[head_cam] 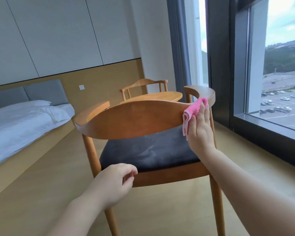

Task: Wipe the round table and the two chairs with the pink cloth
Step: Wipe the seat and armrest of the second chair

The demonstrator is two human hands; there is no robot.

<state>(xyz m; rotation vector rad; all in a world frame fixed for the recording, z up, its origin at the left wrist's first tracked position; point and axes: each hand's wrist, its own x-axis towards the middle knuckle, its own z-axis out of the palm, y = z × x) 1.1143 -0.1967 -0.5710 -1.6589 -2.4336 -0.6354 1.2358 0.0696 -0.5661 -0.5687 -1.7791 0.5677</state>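
- Pressing the pink cloth [193,111] flat against the near chair [129,120] backrest's right end, the right hand [200,128] has straight fingers.
- Left hand [113,183] hovers, fingers loosely curled, empty.
- Round table [160,96] stands beyond, far chair [144,84] behind it.

R hand [200,132]: mid-right of frame, fingers straight, pointing up, palm pressed flat fwd | R forearm: runs in from lower-right corner | L hand [115,182]: lower centre, fingers loosely curled, holds nothing | L forearm: in from bottom edge
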